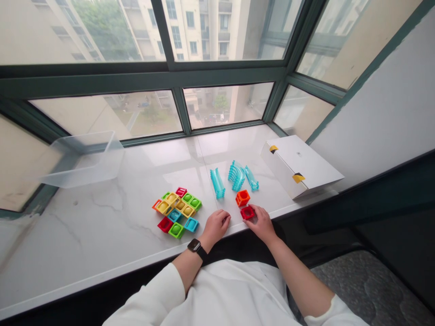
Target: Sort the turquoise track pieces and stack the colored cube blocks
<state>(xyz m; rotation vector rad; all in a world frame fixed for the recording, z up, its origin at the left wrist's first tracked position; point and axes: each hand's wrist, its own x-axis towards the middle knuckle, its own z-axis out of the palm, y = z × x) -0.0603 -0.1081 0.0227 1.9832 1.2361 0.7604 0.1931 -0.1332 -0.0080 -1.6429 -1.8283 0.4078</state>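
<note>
Head view, right hand [261,222] pinching red plastic cube [248,212]; left hand [217,225] curled, empty, on marble sill [102,226]

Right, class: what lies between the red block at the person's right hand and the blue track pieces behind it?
One orange block, shown in the head view, with the red block before it and the blue track pieces behind.

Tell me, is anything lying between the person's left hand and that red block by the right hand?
Nothing visible does. Only bare marble sill separates the curled left hand from the red block, which the right hand touches. The orange block sits behind it, out of the way.
</note>
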